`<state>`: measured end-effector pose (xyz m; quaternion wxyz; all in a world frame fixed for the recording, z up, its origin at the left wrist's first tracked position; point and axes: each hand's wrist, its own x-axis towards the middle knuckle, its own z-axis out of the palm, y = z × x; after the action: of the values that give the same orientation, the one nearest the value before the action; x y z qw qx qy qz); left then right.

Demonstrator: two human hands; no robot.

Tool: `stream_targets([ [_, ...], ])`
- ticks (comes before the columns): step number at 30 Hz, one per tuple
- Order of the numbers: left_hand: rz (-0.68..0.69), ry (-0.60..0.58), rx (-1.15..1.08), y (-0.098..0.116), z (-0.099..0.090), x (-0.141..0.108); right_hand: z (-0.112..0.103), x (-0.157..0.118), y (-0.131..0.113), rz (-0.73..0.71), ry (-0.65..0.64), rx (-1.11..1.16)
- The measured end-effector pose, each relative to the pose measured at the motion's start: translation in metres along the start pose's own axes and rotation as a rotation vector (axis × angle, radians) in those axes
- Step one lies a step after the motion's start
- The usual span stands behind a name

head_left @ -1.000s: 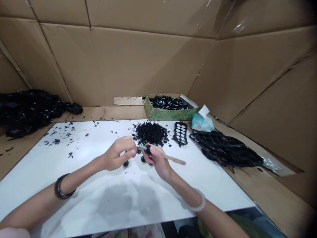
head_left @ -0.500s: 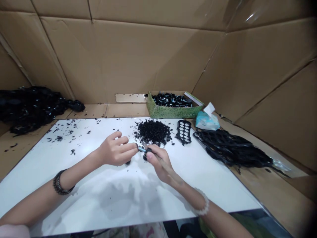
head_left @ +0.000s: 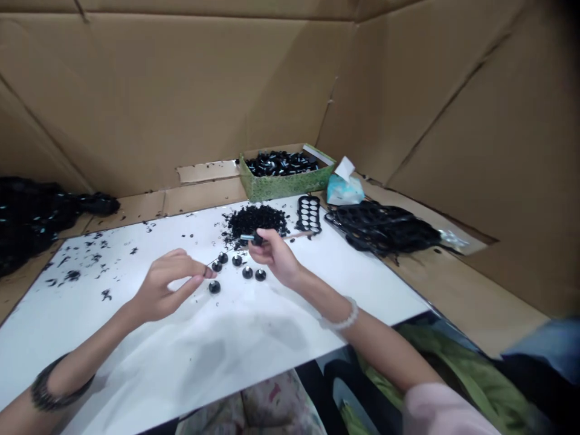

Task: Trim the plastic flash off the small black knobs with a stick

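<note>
On my feed, my left hand [head_left: 165,284] pinching a small black piece [head_left: 209,272], my right hand [head_left: 272,254] pinching a wooden-handled tool [head_left: 299,235], round black studs [head_left: 236,260] between the hands on a white board [head_left: 136,320], a black scrap heap [head_left: 256,222] just beyond.
</note>
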<state>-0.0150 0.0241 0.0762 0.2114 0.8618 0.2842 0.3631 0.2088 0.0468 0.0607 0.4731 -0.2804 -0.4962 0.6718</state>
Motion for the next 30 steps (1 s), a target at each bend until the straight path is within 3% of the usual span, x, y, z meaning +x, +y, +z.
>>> stream_targets([
  [2,-0.104,0.19,-0.266,0.003,-0.005,-0.009,-0.009,0.007,-0.003,0.047,-0.053,0.048],
  [4,-0.261,0.314,-0.353,0.003,-0.011,-0.016,-0.015,0.011,-0.005,0.067,-0.109,0.064],
  [7,-0.464,0.332,-0.237,-0.009,-0.021,-0.028,-0.021,0.012,-0.009,0.013,-0.098,0.032],
  [9,-0.531,0.384,-0.262,-0.02,-0.026,-0.036,-0.023,0.012,-0.013,-0.049,-0.049,-0.024],
  [12,-0.585,0.495,-0.118,-0.024,-0.027,-0.042,-0.022,0.01,-0.015,-0.058,-0.053,-0.156],
  [14,-0.547,0.438,-0.018,-0.016,-0.02,-0.039,-0.018,0.007,-0.012,-0.003,-0.109,-0.242],
  [19,-0.367,0.033,0.091,0.013,0.011,-0.021,0.0,-0.006,0.001,0.123,-0.337,-0.302],
  [24,-0.13,0.115,-0.005,0.014,0.034,-0.021,0.015,-0.015,0.008,0.229,-0.484,-0.223],
  [30,-0.125,0.246,0.01,0.016,0.041,-0.032,0.02,-0.015,0.015,0.337,-0.534,-0.204],
])
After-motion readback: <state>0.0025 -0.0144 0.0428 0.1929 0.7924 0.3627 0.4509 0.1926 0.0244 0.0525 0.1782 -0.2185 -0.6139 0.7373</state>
